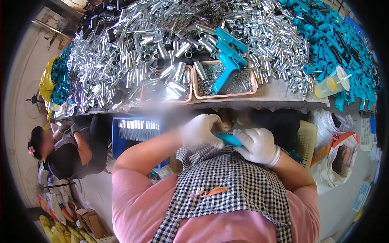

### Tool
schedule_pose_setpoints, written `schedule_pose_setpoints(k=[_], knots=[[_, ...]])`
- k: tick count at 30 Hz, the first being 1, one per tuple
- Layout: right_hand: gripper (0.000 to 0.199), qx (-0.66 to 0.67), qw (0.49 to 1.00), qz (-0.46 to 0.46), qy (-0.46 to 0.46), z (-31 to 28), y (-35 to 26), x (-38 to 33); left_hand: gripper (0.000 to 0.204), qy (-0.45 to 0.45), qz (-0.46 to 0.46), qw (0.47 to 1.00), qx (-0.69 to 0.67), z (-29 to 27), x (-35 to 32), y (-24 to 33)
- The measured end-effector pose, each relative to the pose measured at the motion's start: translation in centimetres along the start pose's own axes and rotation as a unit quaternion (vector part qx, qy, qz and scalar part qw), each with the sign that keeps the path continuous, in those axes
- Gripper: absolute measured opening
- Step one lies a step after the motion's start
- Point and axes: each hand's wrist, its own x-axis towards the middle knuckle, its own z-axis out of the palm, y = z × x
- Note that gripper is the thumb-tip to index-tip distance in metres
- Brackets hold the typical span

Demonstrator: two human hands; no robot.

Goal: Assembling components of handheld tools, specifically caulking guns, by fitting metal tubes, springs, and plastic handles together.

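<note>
Close to my apron, a teal plastic tube-like part (229, 139) lies between my two hands, both in white gloves. My left hand (202, 131) is closed at its left end, with fingers bent and partly hidden. The thumb and fingers of my right hand (258, 146) grip the other end. Beyond them at the table edge stands a pink tray (227, 96) of small metal pieces. A bent teal plastic handle (227, 73) leans in it, and more teal tubes (231, 39) lie just behind. A second pink tray (187, 99) beside it carries shiny metal tubes.
Heaped metal tubes (133, 52) cover much of the table, with teal parts (344, 48) piled at the right. A lidded clear cup (331, 83) stands near the right edge. Below are a blue crate (117, 137), a yellow basket (307, 139) and white sacks (324, 178). Another person (67, 156) sits at left.
</note>
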Motion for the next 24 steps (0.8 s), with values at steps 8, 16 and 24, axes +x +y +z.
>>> schedule_pose_setpoints(k=[8, 16, 24], knots=[[0.052, 0.145, 0.974, 0.154, -0.078, -1.4, -0.3, 0.5, 0.056, -0.030, 0.057, 0.990, 0.129, -1.2, 0.9, 3.1], [0.048, 0.199, 0.949, 0.245, -0.015, -2.0, -0.8, -1.1, 0.023, 0.106, -0.001, 0.938, 0.329, -7.4, 6.5, -0.1], [0.051, 0.144, 0.968, 0.203, -0.041, -1.1, -1.5, -0.9, 0.018, 0.087, 0.072, 0.880, 0.461, -7.6, 9.3, -4.0]])
